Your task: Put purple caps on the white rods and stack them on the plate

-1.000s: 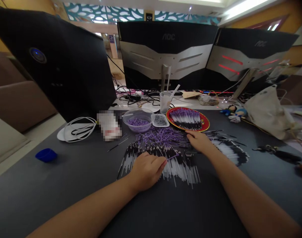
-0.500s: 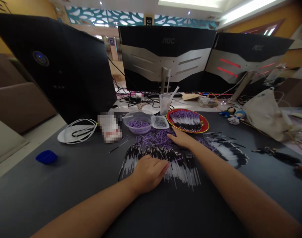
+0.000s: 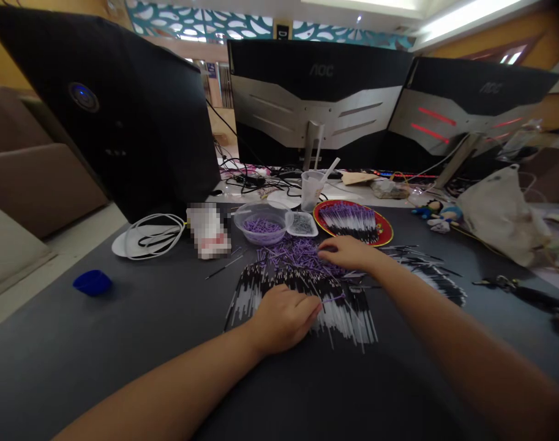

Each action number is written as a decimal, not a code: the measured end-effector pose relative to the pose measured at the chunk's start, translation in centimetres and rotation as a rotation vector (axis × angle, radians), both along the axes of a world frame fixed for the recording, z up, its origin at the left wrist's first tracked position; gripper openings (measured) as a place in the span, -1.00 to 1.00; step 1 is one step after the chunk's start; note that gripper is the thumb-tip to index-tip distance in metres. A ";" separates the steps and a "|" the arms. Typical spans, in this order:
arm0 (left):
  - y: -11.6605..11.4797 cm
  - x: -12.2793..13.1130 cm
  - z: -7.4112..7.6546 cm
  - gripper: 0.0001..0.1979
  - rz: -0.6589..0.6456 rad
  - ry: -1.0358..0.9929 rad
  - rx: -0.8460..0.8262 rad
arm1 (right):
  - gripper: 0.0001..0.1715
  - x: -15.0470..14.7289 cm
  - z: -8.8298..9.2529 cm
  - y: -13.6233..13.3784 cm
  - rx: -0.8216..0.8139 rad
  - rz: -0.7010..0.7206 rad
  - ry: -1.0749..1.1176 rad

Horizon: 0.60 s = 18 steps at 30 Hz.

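Note:
My left hand (image 3: 285,317) rests curled on a spread of thin black-and-white sticks (image 3: 348,315) on the dark mat and pinches one purple-tipped stick (image 3: 333,299) that points right. My right hand (image 3: 346,252) reaches forward onto a loose heap of small purple pieces (image 3: 294,252), fingers bent down into it; what they grip is hidden. Beyond the heap stand a clear bowl of purple pieces (image 3: 262,223), a small clear tray (image 3: 302,224) and a red plate (image 3: 384,235) that holds laid-out sticks.
A plastic cup with a straw (image 3: 312,189) stands behind the tray. Three monitor backs (image 3: 316,104) and cables line the far edge. A blue cap (image 3: 92,282) and a white plate with a cord (image 3: 144,239) lie left; a white bag (image 3: 502,211), small figures and black pliers (image 3: 518,288) right.
My right hand has moved left from beside the red plate onto the purple heap. My left hand stays on the sticks, still pinching the purple-tipped one.

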State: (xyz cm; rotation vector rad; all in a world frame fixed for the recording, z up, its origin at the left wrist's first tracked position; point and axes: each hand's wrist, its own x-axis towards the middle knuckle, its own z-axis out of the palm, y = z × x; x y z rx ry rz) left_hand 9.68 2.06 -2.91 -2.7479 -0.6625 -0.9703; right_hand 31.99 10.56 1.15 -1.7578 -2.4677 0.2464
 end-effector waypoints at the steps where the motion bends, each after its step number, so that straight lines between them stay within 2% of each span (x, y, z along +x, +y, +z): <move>1: 0.0 0.0 0.0 -0.79 0.001 0.004 0.003 | -0.59 -0.3 0.4 0.6 0.042 -0.015 -0.060; 4: 0.0 -0.1 0.0 -0.80 0.003 0.013 0.014 | -0.58 -1.7 0.7 2.7 0.130 -0.073 -0.162; 10: 0.1 -0.2 -0.1 -0.80 0.007 0.009 0.025 | -0.72 -3.3 -0.2 6.0 0.137 -0.078 -0.240; 15: 0.2 0.0 -0.3 -0.80 0.015 0.004 0.014 | -0.62 -3.0 0.3 7.2 0.194 -0.154 -0.213; 18: 0.2 0.0 -0.2 -0.78 0.012 -0.001 0.008 | -0.57 -3.0 -0.1 7.8 0.225 -0.230 -0.181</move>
